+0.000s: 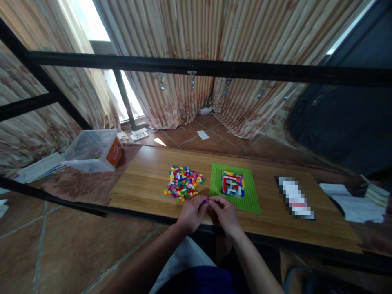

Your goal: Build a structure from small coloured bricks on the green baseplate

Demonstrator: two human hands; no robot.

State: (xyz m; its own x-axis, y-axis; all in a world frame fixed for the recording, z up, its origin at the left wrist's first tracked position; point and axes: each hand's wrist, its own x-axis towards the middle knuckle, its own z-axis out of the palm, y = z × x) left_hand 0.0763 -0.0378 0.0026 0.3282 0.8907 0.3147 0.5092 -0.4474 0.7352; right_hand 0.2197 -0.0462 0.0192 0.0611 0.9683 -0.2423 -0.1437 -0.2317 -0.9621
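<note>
We see both bare hands close together at the near edge of the wooden table [139,176], their fingertips meeting over a small purple brick [205,201]. The left hand [192,213] pinches it between thumb and finger, and the right hand [226,213] has its thumb and finger closed narrowly on the other end. Fingertips cover most of the brick, so we cannot make out its full shape, or whether it is one piece or two.

Just beyond the left hand lies a loose pile of bricks [183,182] in many colours, too small and jumbled for us to tell each piece apart. Just beyond the right hand is the green baseplate [253,200], its near left corner partly hidden by that hand. On it sits a built block of bricks [233,183], mostly red, white, blue and yellow; we cannot read its layers from here.

Further right on the table, coarse squares blur a flat thing with dark edges [295,199], so we cannot say what it is. Past it lie white papers [357,204]. At far left, the cloudy walls of the plastic tub [84,163] blur its contents, though something green shows. The frame cuts off the curtains [171,32] at the top.
</note>
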